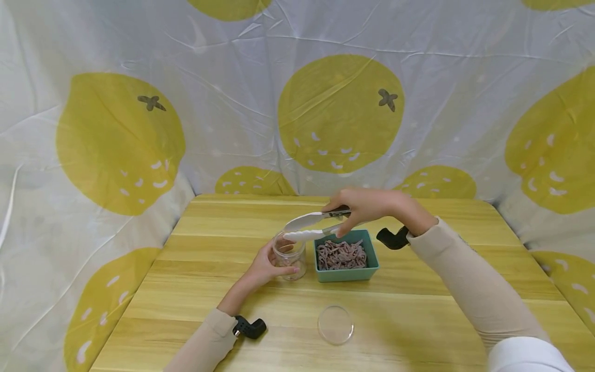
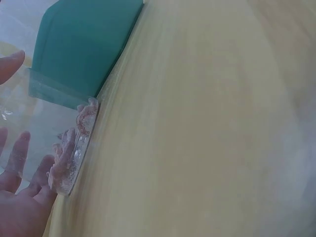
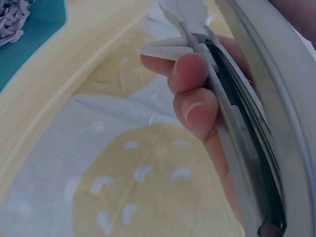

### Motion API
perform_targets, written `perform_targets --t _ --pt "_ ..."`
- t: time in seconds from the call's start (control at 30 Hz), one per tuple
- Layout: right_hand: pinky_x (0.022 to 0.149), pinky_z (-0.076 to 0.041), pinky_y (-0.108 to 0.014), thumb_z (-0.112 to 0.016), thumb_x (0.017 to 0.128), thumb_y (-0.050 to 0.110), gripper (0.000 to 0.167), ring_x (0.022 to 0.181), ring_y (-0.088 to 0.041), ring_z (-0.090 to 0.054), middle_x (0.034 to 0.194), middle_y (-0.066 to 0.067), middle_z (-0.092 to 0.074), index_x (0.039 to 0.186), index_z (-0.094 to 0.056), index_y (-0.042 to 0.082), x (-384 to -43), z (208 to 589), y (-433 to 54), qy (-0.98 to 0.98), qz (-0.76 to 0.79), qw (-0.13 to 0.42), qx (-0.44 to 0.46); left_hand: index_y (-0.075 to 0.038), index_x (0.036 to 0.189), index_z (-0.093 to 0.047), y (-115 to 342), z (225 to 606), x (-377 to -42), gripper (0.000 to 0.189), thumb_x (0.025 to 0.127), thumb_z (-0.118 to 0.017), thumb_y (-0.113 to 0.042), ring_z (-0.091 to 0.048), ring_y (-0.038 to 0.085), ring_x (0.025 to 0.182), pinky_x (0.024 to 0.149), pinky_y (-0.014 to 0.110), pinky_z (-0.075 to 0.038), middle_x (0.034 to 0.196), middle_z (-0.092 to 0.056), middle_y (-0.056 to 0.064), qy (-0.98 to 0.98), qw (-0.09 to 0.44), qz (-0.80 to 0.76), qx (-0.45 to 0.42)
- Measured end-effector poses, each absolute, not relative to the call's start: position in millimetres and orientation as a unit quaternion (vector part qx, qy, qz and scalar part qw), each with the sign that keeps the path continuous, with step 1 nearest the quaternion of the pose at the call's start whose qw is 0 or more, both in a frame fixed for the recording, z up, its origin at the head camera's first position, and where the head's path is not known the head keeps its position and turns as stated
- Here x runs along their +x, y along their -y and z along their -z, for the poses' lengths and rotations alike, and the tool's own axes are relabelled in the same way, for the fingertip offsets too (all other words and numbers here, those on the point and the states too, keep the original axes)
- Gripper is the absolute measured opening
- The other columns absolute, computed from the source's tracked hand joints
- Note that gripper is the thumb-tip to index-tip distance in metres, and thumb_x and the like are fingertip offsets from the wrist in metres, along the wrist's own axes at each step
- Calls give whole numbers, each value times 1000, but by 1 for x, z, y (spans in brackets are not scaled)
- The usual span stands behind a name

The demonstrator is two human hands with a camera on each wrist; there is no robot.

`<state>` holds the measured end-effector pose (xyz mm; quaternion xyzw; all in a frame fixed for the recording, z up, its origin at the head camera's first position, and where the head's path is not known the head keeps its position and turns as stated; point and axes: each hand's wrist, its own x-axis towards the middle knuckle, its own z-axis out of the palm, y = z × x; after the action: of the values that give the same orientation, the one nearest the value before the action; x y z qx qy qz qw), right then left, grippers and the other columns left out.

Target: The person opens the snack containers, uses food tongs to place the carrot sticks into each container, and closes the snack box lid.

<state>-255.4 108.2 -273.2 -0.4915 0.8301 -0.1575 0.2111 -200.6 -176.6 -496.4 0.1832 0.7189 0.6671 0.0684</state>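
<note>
My left hand (image 1: 265, 266) holds a clear jar (image 1: 292, 261) round its side, thumb in front and fingers behind. In the left wrist view, a few pinkish-brown strips (image 2: 63, 163) lie at the bottom of the jar (image 2: 44, 113). My right hand (image 1: 367, 204) grips tongs (image 1: 307, 221) with white tips and metal handles. The tips reach over the jar's mouth, parted, with no strip visible between them. Curled fingers (image 3: 195, 108) wrap the metal handle in the right wrist view. Right of the jar, a teal container (image 1: 348, 276) holds a heap of similar strips (image 1: 341, 256).
A clear round lid (image 1: 335, 325) lies flat on the wooden table (image 1: 418, 320), nearer me than the teal container. Behind the table and at its sides hangs a pale curtain (image 1: 223, 103) printed with yellow fruit.
</note>
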Motion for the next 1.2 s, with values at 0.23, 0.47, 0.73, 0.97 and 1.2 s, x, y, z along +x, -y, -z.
perform_targets --t 0.23,0.47,0.73,0.97,1.2 --pt "62 -37 -30 -79 88 28 67 62 -11 -35 108 -8 -63 142 -52 -1 -260 282 -138 -841 188 217 -458 0 143 -44 177 500 -203 78 75 -82 9 -40 45 135 113 54 -30 144 -46 29 -703 59 -677 209" --pt "59 -36 -28 -81 85 31 71 59 -11 -31 114 -10 -62 143 -53 1 -261 297 -163 -854 199 222 -425 1 143 -44 176 499 -203 78 75 -82 10 -39 46 135 113 56 -29 144 -45 30 -700 59 -680 208" --pt "66 -39 -29 -85 81 29 73 70 -11 -41 124 -11 -63 141 -54 -1 -263 323 -180 -859 188 221 -422 8 144 -39 176 500 -203 81 75 -82 10 -40 46 135 112 54 -32 144 -45 30 -702 62 -678 208" --pt "56 -37 -25 -88 77 23 75 58 -8 -38 93 -2 -55 137 -55 -7 -265 336 -190 -855 185 229 -427 8 144 -39 176 500 -203 81 76 -82 9 -38 47 136 112 55 -30 144 -44 30 -698 65 -682 209" --pt "56 -37 -24 -91 73 22 75 60 -8 -39 85 1 -48 134 -59 -6 -266 342 -198 -862 168 218 -425 6 144 -41 176 500 -203 78 77 -82 7 -38 47 136 113 55 -29 144 -44 31 -697 62 -681 216"
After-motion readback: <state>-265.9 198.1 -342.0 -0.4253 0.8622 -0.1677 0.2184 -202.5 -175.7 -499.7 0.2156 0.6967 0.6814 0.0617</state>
